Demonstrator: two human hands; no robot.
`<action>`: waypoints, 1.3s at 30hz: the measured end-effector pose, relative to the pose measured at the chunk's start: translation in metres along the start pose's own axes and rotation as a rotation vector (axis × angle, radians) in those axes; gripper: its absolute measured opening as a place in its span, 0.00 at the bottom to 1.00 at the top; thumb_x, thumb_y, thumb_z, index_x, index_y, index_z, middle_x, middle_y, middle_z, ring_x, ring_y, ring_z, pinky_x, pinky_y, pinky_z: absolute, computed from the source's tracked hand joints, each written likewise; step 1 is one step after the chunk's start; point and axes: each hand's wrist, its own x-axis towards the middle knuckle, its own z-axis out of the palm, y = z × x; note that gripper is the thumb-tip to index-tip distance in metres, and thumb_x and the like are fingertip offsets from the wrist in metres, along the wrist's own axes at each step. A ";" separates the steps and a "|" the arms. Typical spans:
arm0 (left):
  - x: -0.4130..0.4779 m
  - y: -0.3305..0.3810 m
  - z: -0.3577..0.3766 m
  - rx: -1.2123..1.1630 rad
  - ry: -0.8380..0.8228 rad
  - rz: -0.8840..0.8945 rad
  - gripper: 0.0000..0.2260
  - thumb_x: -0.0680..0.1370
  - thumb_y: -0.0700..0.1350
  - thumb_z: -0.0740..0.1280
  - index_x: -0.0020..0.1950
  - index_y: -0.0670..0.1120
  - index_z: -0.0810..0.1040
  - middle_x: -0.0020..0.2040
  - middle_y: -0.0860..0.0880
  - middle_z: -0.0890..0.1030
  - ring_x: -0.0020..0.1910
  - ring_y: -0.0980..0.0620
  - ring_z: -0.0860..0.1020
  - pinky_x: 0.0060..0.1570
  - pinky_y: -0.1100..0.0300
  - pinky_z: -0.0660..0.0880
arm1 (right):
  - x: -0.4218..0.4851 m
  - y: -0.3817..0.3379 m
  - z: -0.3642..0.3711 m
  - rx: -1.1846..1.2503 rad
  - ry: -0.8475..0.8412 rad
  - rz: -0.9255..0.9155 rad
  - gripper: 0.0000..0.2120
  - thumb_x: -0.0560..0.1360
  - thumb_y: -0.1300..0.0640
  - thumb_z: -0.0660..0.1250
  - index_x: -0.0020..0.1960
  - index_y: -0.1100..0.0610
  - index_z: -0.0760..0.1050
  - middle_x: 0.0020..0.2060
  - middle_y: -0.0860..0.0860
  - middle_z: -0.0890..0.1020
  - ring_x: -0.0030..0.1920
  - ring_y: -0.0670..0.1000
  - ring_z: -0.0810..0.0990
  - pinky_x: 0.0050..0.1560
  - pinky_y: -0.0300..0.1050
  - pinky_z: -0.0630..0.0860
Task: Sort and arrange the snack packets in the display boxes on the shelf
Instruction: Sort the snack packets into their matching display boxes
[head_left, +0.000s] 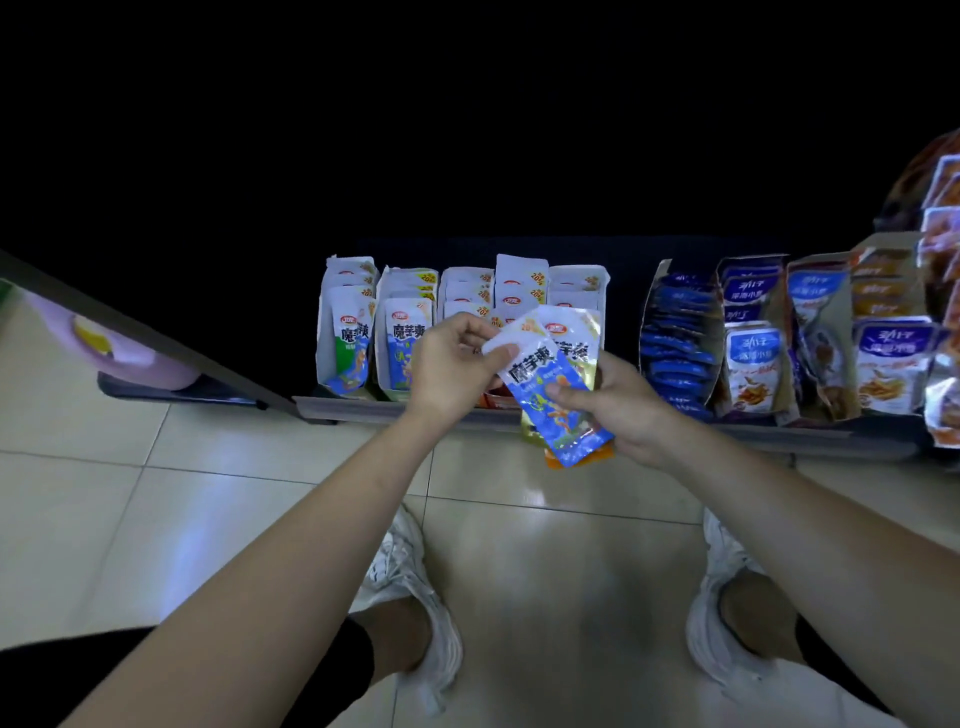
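Observation:
My right hand (621, 402) grips a small stack of snack packets in front of the shelf: a blue packet (550, 400) on top, a gold one (584, 343) and an orange one (576, 460) beneath it. My left hand (454, 364) pinches the white top edge of the blue packet between thumb and fingers. Behind my hands, several white display boxes (324, 332) stand in a row on the low shelf (363, 408), filled with upright packets of the same brand in green, blue and white.
To the right stand more display boxes with dark blue packets (675, 348) and white-purple packets (753, 358). More packets hang at the far right edge (940, 228). A slanted shelf panel (135, 338) lies to the left. Tiled floor (208, 493) and my white shoes are below.

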 end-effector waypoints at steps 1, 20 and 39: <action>0.005 -0.006 -0.002 0.039 0.030 0.030 0.06 0.76 0.41 0.75 0.44 0.49 0.79 0.39 0.50 0.81 0.33 0.53 0.80 0.34 0.52 0.82 | -0.001 0.002 -0.004 -0.015 0.036 -0.013 0.17 0.73 0.61 0.75 0.60 0.55 0.76 0.48 0.52 0.86 0.47 0.54 0.86 0.40 0.49 0.81; 0.101 -0.054 -0.061 0.989 -0.231 0.509 0.10 0.79 0.54 0.70 0.58 0.53 0.84 0.55 0.54 0.83 0.61 0.45 0.68 0.55 0.49 0.56 | 0.016 0.023 -0.014 0.009 0.287 -0.106 0.18 0.74 0.63 0.74 0.60 0.51 0.75 0.50 0.46 0.85 0.47 0.45 0.85 0.45 0.43 0.82; 0.066 0.013 -0.091 0.329 0.222 0.439 0.11 0.82 0.50 0.67 0.54 0.42 0.82 0.45 0.47 0.85 0.43 0.51 0.84 0.41 0.49 0.81 | 0.017 0.011 -0.009 0.058 0.375 -0.133 0.18 0.74 0.64 0.74 0.61 0.57 0.74 0.49 0.47 0.84 0.43 0.42 0.84 0.35 0.34 0.79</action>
